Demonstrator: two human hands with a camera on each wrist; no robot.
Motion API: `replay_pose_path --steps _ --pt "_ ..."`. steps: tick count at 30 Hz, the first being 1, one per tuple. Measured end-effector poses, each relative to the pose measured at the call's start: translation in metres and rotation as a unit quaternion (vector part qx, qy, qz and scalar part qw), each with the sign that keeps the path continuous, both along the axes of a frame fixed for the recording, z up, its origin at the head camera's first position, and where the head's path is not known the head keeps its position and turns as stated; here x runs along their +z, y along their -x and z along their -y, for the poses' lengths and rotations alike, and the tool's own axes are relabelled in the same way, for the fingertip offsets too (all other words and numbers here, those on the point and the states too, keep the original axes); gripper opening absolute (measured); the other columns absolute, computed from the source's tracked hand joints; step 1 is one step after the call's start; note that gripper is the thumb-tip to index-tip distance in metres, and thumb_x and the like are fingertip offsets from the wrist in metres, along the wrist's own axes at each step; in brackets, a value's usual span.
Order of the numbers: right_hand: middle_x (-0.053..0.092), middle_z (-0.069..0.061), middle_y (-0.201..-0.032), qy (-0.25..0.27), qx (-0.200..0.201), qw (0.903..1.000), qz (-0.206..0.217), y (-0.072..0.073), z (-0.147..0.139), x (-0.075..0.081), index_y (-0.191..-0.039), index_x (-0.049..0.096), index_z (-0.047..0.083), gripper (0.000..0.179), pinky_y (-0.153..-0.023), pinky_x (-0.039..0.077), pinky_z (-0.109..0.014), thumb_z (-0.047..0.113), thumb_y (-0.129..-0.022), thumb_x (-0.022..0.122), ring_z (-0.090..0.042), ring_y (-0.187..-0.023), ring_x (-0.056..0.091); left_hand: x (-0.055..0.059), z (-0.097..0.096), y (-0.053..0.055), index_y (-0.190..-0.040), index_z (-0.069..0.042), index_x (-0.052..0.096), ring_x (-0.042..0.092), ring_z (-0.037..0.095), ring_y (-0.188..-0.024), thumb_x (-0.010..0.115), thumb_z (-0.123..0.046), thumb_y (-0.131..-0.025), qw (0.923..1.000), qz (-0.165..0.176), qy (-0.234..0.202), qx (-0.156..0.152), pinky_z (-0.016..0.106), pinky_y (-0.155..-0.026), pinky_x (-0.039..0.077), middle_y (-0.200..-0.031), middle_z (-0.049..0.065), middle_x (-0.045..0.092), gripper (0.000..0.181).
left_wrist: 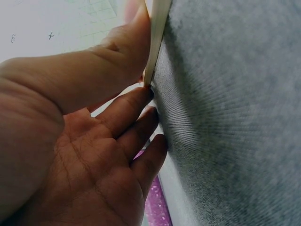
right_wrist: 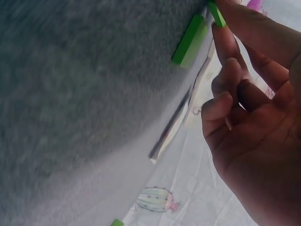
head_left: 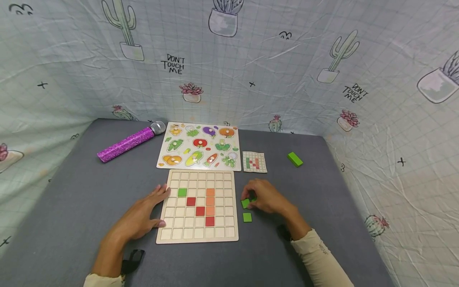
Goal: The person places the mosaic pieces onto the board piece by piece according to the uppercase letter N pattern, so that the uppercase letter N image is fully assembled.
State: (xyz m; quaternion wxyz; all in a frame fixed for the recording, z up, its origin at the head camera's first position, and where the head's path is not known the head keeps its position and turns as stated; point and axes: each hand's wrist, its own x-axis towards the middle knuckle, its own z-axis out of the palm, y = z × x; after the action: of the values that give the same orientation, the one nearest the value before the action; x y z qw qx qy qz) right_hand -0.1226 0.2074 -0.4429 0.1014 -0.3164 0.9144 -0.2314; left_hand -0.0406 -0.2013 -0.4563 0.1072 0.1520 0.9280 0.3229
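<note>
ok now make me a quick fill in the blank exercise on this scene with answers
The right hand pinches a tile coloured ____.
The left hand touches the grid board at its ____ edge.
On that board, the orange squares number ____.
In the head view, the pattern card lies to the ____ of the vegetable puzzle.

Missing words: green; left; three; right

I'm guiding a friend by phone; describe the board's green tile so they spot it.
On the grey table, find the grid board that the left hand touches. In its upper left, go one square diagonally up-left from the topmost red tile. It is the board's only green tile; the rest are red or orange.
</note>
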Motion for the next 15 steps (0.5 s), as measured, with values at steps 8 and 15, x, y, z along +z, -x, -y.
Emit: replay_pose_path --steps 8,15 --pt "0.067 0.006 -0.084 0.016 -0.035 0.9993 0.0 0.002 0.009 -0.002 -0.09 0.075 0.021 0.026 -0.076 0.05 -0.03 0.005 -0.079 0.093 -0.018 -0.083 0.064 0.0 -0.001 0.0 -0.163 -0.004 0.04 0.024 0.048 -0.161 0.088 -0.012 -0.083 1.0 0.003 0.001 0.002 0.07 -0.121 0.03 -0.175 0.019 0.027 0.094" --pt "0.061 0.008 -0.082 0.037 -0.04 0.9985 -0.003 0.002 0.012 0.002 -0.095 0.077 0.021 0.02 -0.074 0.046 -0.028 0.007 -0.086 0.088 -0.018 -0.08 0.061 0.0 -0.001 0.001 -0.164 -0.004 0.039 0.024 0.048 -0.161 0.089 -0.013 -0.083 1.0 0.008 0.002 0.003 0.071 -0.121 0.029 -0.175 0.019 0.026 0.095"
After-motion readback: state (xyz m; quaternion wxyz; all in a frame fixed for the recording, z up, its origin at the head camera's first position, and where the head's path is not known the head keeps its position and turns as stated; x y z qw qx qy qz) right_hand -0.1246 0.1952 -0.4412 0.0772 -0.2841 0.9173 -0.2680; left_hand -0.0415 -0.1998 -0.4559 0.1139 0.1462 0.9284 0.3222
